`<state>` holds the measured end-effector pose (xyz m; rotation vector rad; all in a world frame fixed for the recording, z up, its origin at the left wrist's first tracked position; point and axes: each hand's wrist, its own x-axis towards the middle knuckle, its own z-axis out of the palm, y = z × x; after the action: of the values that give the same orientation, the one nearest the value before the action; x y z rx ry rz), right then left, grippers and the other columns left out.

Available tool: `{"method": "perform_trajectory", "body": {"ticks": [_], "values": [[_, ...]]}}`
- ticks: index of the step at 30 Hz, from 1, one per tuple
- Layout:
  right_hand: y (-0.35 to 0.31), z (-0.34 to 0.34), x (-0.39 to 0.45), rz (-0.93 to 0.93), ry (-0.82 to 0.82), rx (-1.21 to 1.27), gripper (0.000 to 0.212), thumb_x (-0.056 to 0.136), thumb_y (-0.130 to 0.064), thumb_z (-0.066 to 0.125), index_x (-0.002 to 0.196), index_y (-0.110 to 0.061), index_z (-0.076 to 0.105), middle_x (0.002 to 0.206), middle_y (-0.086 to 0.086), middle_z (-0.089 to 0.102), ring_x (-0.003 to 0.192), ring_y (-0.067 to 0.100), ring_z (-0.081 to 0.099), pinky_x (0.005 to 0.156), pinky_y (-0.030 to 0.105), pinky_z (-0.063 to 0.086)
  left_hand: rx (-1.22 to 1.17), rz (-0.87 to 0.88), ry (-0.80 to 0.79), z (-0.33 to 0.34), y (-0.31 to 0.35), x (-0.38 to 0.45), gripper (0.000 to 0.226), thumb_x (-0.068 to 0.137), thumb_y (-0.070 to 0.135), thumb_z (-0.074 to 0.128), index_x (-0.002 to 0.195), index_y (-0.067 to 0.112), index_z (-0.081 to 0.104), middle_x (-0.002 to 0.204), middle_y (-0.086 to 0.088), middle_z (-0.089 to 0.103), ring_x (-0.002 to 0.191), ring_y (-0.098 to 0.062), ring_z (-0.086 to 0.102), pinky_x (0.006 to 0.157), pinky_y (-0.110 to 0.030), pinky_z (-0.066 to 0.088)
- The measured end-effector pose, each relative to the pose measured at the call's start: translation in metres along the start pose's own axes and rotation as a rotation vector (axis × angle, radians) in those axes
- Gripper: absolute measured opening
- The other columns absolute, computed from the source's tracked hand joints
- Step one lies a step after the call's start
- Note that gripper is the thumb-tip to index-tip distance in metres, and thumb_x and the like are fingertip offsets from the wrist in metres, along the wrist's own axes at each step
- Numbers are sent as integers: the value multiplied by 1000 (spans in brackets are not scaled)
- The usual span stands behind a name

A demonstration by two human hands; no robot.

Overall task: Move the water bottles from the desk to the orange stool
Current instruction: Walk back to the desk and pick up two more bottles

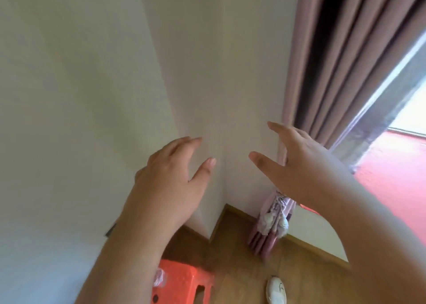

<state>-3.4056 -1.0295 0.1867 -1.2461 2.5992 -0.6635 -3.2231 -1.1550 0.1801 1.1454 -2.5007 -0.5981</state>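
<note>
The orange stool (184,280) stands on the wooden floor at the bottom of the view, partly behind my left forearm. A clear water bottle (159,278) shows at the stool's left edge, mostly hidden by that forearm. My left hand (170,181) and my right hand (297,163) are both raised in front of the white wall, fingers spread and relaxed, holding nothing. The desk is out of view.
A white wall corner (214,119) fills the middle. Pink curtains (341,61) hang at the right, gathered down to the floor (272,232). A window (403,119) lies far right. A white shoe (276,291) rests on the wooden floor (311,280).
</note>
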Motion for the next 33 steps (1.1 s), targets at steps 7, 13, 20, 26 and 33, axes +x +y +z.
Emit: {"method": "perform_trajectory", "body": {"ticks": [7,13,20,26,33], "values": [[104,-63,-60,253,191,31,80,85,-74,46,154,-43,21,158,-14,32,137,17,43,108,43,41,6,350,-126,53,114,16,56,96,60,44,149,43,42,154,22,39,142,-5,35,115,-33,35],[179,-109,-117,429,351,7,81,82,-75,46,153,-42,24,158,-14,35,141,17,39,109,45,40,19,523,-156,95,209,8,55,95,64,42,147,44,44,154,22,39,141,-8,35,114,-39,36],[255,-155,-192,622,473,-26,82,86,-73,44,156,-37,20,160,-15,29,144,15,33,112,47,36,62,691,-278,149,308,-23,62,93,70,33,150,48,34,159,21,32,148,-9,27,119,-45,28],[299,-181,-262,887,564,-32,79,89,-70,43,157,-40,16,162,-16,23,143,15,34,112,44,31,109,871,-367,191,388,-48,63,95,71,28,154,49,26,162,22,25,151,-9,18,118,-46,24],[329,-183,-321,1219,694,-100,78,89,-69,45,156,-37,22,162,-14,24,145,16,30,111,41,31,128,1121,-487,241,467,-79,61,96,71,27,154,50,23,162,21,24,150,-12,19,118,-48,24]]}}
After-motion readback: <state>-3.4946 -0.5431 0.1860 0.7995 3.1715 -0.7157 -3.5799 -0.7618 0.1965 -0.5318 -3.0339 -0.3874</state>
